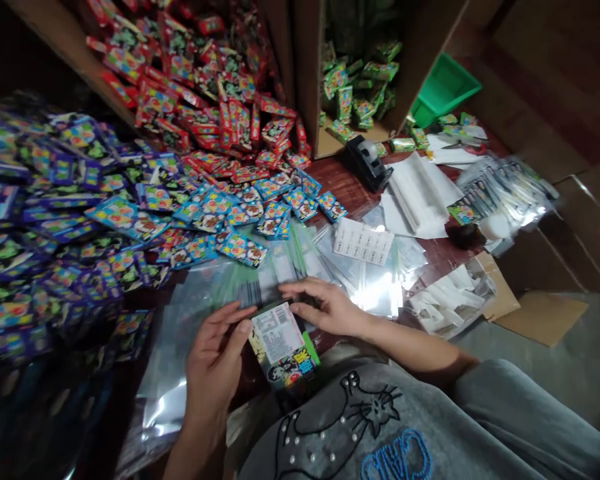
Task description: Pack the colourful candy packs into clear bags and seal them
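A small dark-and-green printed packet (293, 363) with a white barcode label (279, 332) on it is held low in front of my body, tilted. My left hand (215, 353) grips its left edge, thumb against the label's side and fingers behind. My right hand (330, 308) pinches at its upper right corner, thumb by the label and fingers curled over the top edge. Just beyond the hands lie clear plastic bags (280, 260) with green edges. More clear bags (167, 360) spread under and left of my left hand.
Purple packets (80, 170) pile up at left. Red packets (235, 113) spill from a cardboard box, with blue packets (243, 247) in front. A sticker sheet (364, 241), black tape dispenser (367, 163), white paper (420, 193) and box of white pieces (453, 300) are to the right.
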